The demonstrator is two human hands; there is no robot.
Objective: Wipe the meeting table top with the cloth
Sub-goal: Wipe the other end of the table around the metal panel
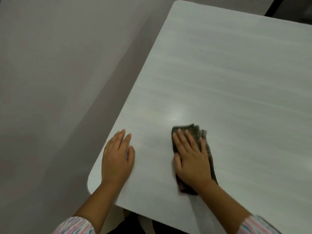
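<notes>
Under the right grip (192,159) a dark cloth (196,130) is pressed flat against the pale table (228,73). The cloth is crumpled and is laid lengthwise beneath the palm. Its ragged end is seen just beyond the fingertips, a strip of it along the outer side of the grip, and a further dark part at the wrist. The fingers of the right grip are stretched out straight and slightly spread over the cloth, not curled round it, so the grip is released and pressing rather than grasping. The thumb is laid along the cloth's inner edge. The outlines of this grip and of the cloth are blurred.

Well to the inner side of the right grip, apart from the cloth, the left grip (116,157) is laid palm down on bare table, with fingers straight and close together. Nothing is held in it, so it too is released. It is placed just beside the table's left edge, near the rounded corner (90,181).

A striped sleeve (76,225) is seen behind the left grip, and another behind the right. A patch of reflected light (173,118) is seen on the table just beyond the cloth. Past the left grip, off the table's edge, a grey-brown floor (50,65) is seen.
</notes>
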